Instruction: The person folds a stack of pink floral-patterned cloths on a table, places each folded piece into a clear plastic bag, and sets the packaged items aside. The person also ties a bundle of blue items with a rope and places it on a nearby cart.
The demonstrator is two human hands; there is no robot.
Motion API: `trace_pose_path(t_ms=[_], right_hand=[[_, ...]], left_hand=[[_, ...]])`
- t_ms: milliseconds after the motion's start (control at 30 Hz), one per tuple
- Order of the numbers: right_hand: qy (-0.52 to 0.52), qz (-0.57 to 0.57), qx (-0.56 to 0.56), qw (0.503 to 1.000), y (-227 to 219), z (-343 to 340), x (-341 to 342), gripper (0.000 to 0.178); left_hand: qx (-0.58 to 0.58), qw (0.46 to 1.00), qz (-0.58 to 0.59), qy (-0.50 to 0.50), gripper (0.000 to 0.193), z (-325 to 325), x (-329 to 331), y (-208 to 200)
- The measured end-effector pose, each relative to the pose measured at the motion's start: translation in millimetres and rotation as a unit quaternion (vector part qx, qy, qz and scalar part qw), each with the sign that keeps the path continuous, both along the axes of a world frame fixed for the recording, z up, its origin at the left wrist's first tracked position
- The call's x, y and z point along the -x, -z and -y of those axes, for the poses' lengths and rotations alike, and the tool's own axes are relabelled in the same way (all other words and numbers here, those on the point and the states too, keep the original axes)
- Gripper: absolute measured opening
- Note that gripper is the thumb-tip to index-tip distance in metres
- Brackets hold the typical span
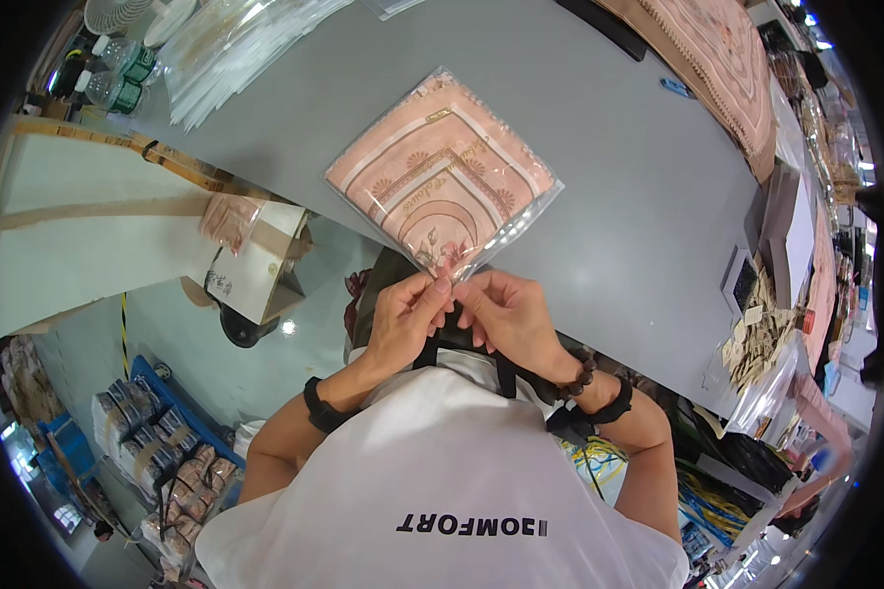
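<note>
A folded pink patterned scarf lies inside a clear plastic bag on the grey table, turned so one corner points at me. My left hand pinches that near corner between thumb and forefinger. Right beside it, my right hand grips the bag's near edge with thumb and fingers. Both hands sit close together at the table's front edge. The fingertips partly cover the corner, so whether the bag's mouth is there cannot be made out.
Clear plastic bags are piled at the far left, near two water bottles. Stacked pink scarves lie at the far right. Small tan tags are heaped at the right edge. A cardboard box stands left of the table.
</note>
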State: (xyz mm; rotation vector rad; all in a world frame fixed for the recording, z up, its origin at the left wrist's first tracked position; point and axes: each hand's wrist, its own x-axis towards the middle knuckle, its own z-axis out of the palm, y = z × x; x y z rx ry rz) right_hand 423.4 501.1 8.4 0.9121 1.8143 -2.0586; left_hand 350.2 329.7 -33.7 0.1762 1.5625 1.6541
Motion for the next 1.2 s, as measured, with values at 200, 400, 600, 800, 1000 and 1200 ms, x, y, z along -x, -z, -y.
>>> trace_pose_path(t_ms=[200, 400, 600, 800, 1000, 1200], right_hand=[[0.017, 0.007, -0.163, 0.986, -9.7, -79.3, 36.1, 0.029], [-0.204, 0.01, -0.223, 0.953, -13.6, -63.9, 39.9, 0.023], [-0.071, 0.009, -0.229, 0.971, -25.7, -68.5, 37.1, 0.021], [-0.057, 0.03, -0.238, 0.969, -18.9, -84.9, 16.0, 0.021], [-0.043, 0.047, -0.233, 0.97, -20.3, -89.6, 2.4, 0.02], [-0.03, 0.027, -0.317, 0.948, -24.8, -124.5, 10.2, 0.019]], left_hand=[[0.036, 0.987, -0.018, 0.159, 0.024, 39.3, 14.0, 7.9], [-0.048, 0.979, 0.095, -0.173, 0.028, 96.4, 21.6, 59.4], [0.058, 0.894, 0.113, -0.429, 0.022, 236.2, 28.3, 149.0], [0.24, 0.843, -0.124, -0.466, 0.037, 297.1, 162.3, 223.2], [0.505, 0.805, -0.295, -0.098, 0.052, 292.0, 252.9, 314.4], [0.493, 0.696, -0.52, 0.046, 0.035, 347.0, 270.2, 397.7]])
